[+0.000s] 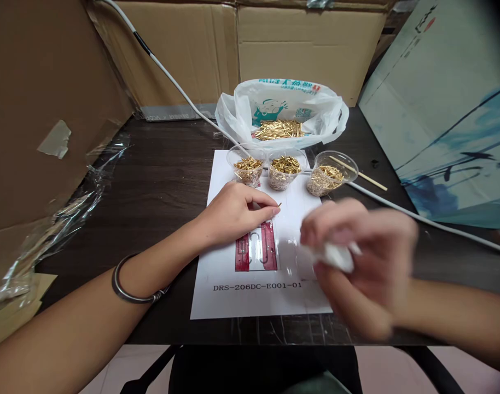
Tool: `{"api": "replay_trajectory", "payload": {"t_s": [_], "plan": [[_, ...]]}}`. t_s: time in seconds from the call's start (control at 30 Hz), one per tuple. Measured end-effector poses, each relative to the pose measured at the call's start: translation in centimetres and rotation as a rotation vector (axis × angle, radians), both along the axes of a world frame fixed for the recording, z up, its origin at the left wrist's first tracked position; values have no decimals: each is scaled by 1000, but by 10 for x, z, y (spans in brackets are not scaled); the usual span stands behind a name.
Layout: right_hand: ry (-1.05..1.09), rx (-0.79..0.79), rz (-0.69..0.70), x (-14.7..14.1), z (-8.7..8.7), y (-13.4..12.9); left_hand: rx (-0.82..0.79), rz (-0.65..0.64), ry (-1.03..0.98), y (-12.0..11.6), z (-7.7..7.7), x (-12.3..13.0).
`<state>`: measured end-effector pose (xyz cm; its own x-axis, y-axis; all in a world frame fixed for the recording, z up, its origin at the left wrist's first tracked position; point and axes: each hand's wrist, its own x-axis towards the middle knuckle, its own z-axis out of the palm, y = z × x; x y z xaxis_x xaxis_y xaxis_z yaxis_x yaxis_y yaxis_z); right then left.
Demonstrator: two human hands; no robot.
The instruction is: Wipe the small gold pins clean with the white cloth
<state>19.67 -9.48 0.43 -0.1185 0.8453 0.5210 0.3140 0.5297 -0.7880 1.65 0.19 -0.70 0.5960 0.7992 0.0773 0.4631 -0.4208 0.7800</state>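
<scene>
My left hand rests on the printed white sheet, thumb and fingers pinched on a tiny brass-coloured pin. Just below those fingers lies a red-and-white printed card, partly covered by the hand. Raised over the sheet's right side, my right hand is blurred and closed around a crumpled white wad, perhaps tissue. Beyond my hands stand three clear plastic cups of small gold metal pieces: a left cup, a middle cup and a right cup.
A white plastic bag with many gold pins sits behind the cups. One thin wooden stick leans out of the right cup. A white cable crosses the dark table. Cardboard walls the back and left.
</scene>
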Motion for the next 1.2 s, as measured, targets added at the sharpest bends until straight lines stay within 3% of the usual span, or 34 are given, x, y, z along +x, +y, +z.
{"api": "replay_trajectory", "payload": {"t_s": [0.1,0.2,0.3,0.47,0.7,0.97,1.2], "plan": [[118,26,-19,-2,-18,35,-13,-1,1,-1,1,0],[170,-27,-34,-3,-26,49,-13,0,15,0,1,0],[107,-92,-57,-1,-26,46,-3,-6,19,0,1,1],[58,-70,-100,2,-26,45,-9,-13,18,0,2,1],[10,-124,-38,6,-28,46,8,-16,25,1,1,0],[173,-189,23,6,-30,43,-17,4,30,1,0,0],[16,-15,-4,8,-26,47,0,-4,33,1,1,1]]}}
